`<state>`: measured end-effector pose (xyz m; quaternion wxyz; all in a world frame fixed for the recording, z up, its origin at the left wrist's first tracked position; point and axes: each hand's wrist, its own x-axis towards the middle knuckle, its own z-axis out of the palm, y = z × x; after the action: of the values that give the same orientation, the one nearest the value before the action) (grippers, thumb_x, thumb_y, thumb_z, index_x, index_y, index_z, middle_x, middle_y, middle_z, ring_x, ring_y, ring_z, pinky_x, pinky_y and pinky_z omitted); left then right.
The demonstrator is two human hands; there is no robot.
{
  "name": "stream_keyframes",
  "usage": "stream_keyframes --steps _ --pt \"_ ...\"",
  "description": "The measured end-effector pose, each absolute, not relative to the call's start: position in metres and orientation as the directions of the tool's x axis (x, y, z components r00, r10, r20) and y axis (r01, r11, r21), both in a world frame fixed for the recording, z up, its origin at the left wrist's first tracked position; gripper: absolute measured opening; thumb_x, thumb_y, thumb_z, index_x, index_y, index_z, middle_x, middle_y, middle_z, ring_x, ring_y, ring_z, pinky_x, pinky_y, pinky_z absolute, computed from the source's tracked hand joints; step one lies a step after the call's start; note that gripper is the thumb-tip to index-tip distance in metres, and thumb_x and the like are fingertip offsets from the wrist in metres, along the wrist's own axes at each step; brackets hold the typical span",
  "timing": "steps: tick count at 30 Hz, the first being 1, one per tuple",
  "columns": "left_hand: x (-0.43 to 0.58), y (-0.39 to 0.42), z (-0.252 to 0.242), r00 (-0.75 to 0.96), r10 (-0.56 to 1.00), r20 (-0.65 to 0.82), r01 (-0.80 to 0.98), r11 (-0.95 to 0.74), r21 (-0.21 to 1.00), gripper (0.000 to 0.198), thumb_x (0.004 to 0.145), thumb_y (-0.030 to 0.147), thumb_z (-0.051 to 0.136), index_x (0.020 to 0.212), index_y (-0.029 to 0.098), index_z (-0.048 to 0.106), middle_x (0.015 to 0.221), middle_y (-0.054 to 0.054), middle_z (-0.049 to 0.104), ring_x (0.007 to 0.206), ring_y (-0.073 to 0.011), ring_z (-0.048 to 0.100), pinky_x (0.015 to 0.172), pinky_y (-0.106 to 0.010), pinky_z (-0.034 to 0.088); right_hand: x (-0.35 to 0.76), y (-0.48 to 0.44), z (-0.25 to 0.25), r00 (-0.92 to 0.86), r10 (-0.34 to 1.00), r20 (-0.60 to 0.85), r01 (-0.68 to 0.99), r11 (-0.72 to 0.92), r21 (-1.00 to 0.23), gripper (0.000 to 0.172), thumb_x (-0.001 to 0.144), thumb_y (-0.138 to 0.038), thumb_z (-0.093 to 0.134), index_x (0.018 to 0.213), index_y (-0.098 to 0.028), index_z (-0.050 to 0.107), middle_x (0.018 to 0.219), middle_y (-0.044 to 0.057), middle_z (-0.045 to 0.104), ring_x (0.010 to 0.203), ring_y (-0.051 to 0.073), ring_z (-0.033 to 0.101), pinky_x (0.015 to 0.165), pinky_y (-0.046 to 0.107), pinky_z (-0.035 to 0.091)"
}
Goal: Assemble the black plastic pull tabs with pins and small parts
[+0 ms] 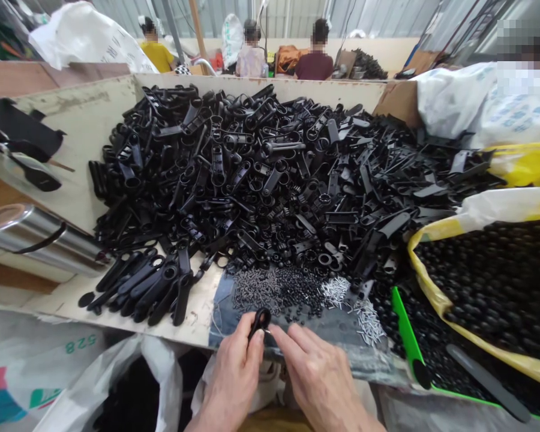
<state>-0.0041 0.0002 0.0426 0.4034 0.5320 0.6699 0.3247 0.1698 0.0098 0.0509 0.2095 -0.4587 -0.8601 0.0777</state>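
Note:
Between the thumb and fingers of my left hand (234,369) is a black plastic part with a ring-shaped end (263,317), held just over the table's front edge. My right hand (318,371) is closed, its fingertips meeting the part from the right. A tiny shiny bit shows at those fingertips; what they pinch is too small to make out. Just beyond my hands, on a dark mat (225,321), lie small brown-grey pieces (254,291), small black pieces (301,291) and silvery metal pins (369,321).
A large heap of black plastic parts (234,162) fills the walled table. Longer black pieces (155,288) lie at left near a steel flask (36,234). A sack of black pieces (499,282) and a green-edged tray (405,330) stand right. Several people sit beyond the back wall.

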Motion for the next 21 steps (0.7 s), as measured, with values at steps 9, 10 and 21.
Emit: stream_keyframes --steps 9,10,21 --pt "-0.003 0.001 0.041 -0.116 0.977 -0.177 0.461 0.211 0.862 0.026 0.096 0.043 0.052 0.108 0.026 0.067 0.064 -0.001 0.067 0.065 -0.0239 0.067 0.058 -0.029 0.047 0.167 0.013 0.051 -0.513 0.812 0.278 0.766 0.579 -0.280 0.035 0.089 -0.001 0.053 0.117 -0.019 0.063 0.084 0.002 0.072 0.073 0.019 0.071 0.055 0.029 0.048" --pt "-0.003 0.000 0.041 -0.119 0.977 -0.178 0.465 0.213 0.859 0.026 0.095 0.043 0.052 0.108 0.026 0.067 0.065 -0.001 0.068 0.065 -0.0242 0.067 0.058 -0.029 0.048 0.166 0.013 0.050 -0.523 0.804 0.282 0.764 0.589 -0.264 0.035 0.088 0.000 0.053 0.117 -0.018 0.063 0.084 0.002 0.072 0.072 0.019 0.070 0.054 0.029 0.047" --pt "-0.008 0.002 0.030 -0.115 0.979 -0.168 0.430 0.201 0.880 0.028 0.094 0.046 0.055 0.107 0.024 0.066 0.083 -0.005 0.073 0.078 -0.0250 0.070 0.068 -0.032 0.053 0.155 0.011 0.046 -0.549 0.812 0.198 0.784 0.582 -0.217 0.020 0.089 -0.003 0.061 0.100 -0.019 0.063 0.084 0.002 0.071 0.069 0.020 0.068 0.053 0.030 0.046"
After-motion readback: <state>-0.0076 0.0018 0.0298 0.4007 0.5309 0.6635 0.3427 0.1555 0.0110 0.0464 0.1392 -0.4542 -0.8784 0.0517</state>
